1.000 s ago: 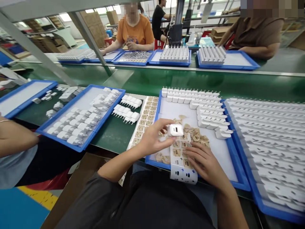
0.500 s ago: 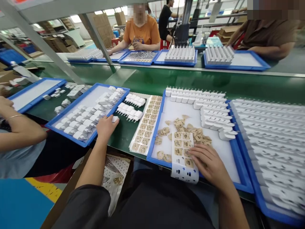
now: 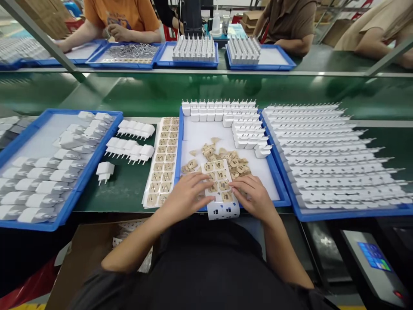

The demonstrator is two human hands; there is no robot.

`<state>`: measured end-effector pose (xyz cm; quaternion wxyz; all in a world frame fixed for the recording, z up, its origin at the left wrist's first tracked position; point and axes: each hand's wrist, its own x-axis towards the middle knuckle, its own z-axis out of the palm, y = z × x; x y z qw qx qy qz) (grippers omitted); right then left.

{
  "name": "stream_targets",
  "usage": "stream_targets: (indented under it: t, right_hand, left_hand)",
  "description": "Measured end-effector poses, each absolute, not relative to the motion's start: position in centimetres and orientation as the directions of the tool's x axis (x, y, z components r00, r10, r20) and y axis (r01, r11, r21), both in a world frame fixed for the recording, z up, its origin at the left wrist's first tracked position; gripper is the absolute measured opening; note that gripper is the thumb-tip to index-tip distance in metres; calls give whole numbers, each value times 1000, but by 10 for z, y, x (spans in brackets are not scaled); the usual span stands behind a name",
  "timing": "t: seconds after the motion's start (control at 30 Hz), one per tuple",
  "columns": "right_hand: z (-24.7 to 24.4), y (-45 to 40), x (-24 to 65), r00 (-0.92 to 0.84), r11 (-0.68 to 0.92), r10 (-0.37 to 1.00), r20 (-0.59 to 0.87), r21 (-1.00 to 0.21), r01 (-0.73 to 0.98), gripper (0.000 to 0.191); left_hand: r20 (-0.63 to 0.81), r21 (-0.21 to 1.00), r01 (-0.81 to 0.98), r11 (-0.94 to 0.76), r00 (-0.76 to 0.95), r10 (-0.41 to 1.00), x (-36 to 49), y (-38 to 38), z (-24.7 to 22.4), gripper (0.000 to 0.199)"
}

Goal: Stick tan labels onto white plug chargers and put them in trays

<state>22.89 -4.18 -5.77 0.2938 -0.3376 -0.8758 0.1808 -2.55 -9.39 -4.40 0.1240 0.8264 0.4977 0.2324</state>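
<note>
Sticker sheet (image 3: 222, 186) lies between left grip (image 3: 187, 193) and right grip (image 3: 257, 196).

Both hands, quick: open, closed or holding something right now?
Left hand: open, at the left edge of the sticker sheet, nothing visibly held.
Right hand: half curled at the sticker sheet's right edge; whether it grips anything cannot be told.

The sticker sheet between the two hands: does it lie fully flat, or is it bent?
Bent: the near end of the sticker sheet curves over the front rim of the blue tray.
</note>
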Motion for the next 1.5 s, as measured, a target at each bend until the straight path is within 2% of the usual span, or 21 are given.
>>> stream_targets:
  t: [0.17, 0.3, 0.6, 0.8, 0.9, 1.0, 1.07, 1.17, 1.23, 1.33, 1.5]
  right_hand:
    - [-56, -56, 235, -614, 652, 742, 269, -500, 570, 21]
    - [-57, -62, 236, -628, 641, 747, 215, -480, 598, 26]
    - [-56, -64, 232, -707, 660, 694, 138, -514, 548, 17]
    - [-55, -61, 227, -674, 626, 720, 166, -575, 527, 9]
    - [-50, -58, 230, -660, 616, 714, 231, -655, 437, 8]
    - [-49, -54, 239, -579, 540, 751, 318, -801, 260, 7]
    - [-53, -50, 246, -421, 466, 832, 361, -867, 176, 6]
    - [-64, -44, 253, -188, 371, 921, 342, -915, 156, 5]
    - [-70, -42, 256, -121, 322, 945, 305, -933, 159, 6]
    - [-74, -43, 257, -121, 318, 945, 303, -938, 137, 5]
    - [-72, -46, 257, -224, 381, 913, 341, -908, 172, 6]
  left_hand:
    - [174, 346, 767, -540, 514, 840, 11, -91, -63, 65]
    - [142, 316, 781, -539, 523, 840, 11, -99, -72, 64]
    - [99, 251, 803, -540, 534, 840, 10, -111, -74, 60]
    - [90, 262, 813, -520, 516, 852, 11, -108, -73, 67]
    - [78, 278, 818, -504, 504, 860, 9, -103, -72, 72]
    - [57, 287, 832, -476, 481, 875, 5, -97, -70, 75]
    - [44, 295, 835, -464, 474, 880, 3, -95, -68, 76]
    - [33, 308, 837, -453, 467, 884, 0, -93, -65, 76]
    - [38, 317, 838, -444, 456, 889, -1, -92, -63, 74]
    - [55, 329, 829, -451, 460, 886, 0, -91, -62, 72]
    - [63, 319, 821, -473, 480, 875, 7, -89, -65, 70]
